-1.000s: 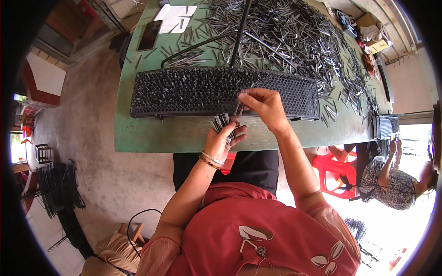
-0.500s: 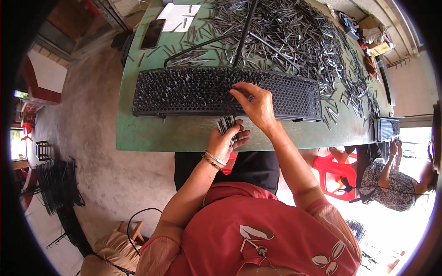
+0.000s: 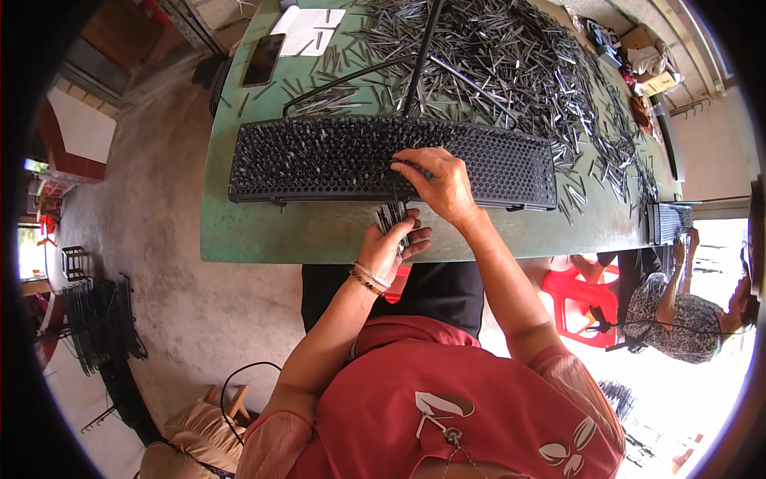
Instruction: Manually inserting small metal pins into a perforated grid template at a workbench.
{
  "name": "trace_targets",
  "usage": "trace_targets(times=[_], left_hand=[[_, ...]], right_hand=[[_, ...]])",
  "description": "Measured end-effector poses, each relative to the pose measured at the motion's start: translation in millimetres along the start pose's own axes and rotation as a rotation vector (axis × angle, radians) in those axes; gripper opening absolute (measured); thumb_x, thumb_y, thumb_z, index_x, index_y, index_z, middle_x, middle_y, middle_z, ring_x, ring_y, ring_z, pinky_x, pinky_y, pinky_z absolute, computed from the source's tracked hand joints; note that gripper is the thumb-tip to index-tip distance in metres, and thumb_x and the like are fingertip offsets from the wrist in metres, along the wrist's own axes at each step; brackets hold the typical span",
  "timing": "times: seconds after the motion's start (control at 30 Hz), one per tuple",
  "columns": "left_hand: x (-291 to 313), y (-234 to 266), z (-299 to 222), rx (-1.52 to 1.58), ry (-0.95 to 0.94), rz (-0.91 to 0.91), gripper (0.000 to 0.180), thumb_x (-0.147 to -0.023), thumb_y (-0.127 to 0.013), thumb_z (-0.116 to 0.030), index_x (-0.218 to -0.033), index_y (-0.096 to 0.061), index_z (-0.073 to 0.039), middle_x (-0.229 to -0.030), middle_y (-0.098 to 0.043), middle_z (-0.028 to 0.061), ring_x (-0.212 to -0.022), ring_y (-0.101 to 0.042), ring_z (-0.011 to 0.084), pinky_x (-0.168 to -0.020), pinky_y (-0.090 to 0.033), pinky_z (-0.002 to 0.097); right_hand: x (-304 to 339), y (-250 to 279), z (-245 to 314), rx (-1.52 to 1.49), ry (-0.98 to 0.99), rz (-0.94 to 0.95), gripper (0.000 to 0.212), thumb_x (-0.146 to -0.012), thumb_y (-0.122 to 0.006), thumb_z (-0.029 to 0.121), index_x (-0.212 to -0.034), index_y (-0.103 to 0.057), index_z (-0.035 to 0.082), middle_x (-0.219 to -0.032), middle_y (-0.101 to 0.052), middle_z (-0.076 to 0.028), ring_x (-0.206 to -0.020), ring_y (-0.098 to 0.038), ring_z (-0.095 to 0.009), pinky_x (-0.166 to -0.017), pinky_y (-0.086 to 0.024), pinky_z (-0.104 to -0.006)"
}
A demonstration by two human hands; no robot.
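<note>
A long black rack with a grid of holes (image 3: pixel 511 172) stands on the green table in front of me. Thin dark strips fill its left and middle holes, while the holes at its right end show bare. My left hand (image 3: pixel 391 239) is closed round a bundle of thin dark metal strips (image 3: pixel 391 215), just below the rack's near edge. Over the middle of the rack, my right hand (image 3: pixel 435 182) pinches with thumb and forefinger at the holes. What sits between those fingertips is too small to make out for certain.
A big heap of loose strips (image 3: pixel 511 64) covers the far table (image 3: pixel 263 231). Black metal rods (image 3: pixel 423 64) rise behind the rack. A phone (image 3: pixel 264 60) and paper (image 3: pixel 307 30) lie far left. Another person (image 3: pixel 674 319) works at the right, near a red stool (image 3: pixel 578 303).
My right hand has shifted slightly left and down over the rack. The left hand with its bundle has hardly moved. The other person's hands at the right have moved up toward their rack.
</note>
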State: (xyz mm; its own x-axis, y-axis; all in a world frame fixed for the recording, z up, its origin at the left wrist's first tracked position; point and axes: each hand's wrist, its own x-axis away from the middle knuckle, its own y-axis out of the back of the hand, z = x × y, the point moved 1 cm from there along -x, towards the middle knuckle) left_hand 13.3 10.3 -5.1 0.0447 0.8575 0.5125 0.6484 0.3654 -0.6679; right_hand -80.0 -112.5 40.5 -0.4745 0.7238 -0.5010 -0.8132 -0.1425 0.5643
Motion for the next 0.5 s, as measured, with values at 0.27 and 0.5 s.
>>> trace_targets(times=[0.27,0.5], left_hand=[[0.2,1.1,1.0,-0.005,-0.004,0.005,0.023,-0.091,-0.055,-0.012,-0.111,-0.058,0.000,-0.093,-0.062,0.0068,-0.088,-0.065,0.0218,-0.075,-0.057,0.0346],[1.5,0.0,-0.9,0.001,0.011,0.024,0.025,-0.091,-0.053,-0.012,-0.113,-0.057,0.001,-0.093,-0.062,0.0073,-0.088,-0.065,0.0218,-0.075,-0.057,0.0345]], right_hand=[[-1.2,4.2,-4.0,-0.016,0.024,0.068,0.018,-0.076,-0.073,0.011,-0.092,-0.070,0.005,-0.090,-0.069,-0.009,-0.081,-0.065,-0.026,-0.072,-0.052,-0.0337],[0.2,2.2,-2.9,-0.074,-0.145,0.081,0.018,-0.076,-0.073,0.011,-0.093,-0.070,0.005,-0.091,-0.069,-0.009,-0.083,-0.065,-0.026,-0.075,-0.052,-0.0338]])
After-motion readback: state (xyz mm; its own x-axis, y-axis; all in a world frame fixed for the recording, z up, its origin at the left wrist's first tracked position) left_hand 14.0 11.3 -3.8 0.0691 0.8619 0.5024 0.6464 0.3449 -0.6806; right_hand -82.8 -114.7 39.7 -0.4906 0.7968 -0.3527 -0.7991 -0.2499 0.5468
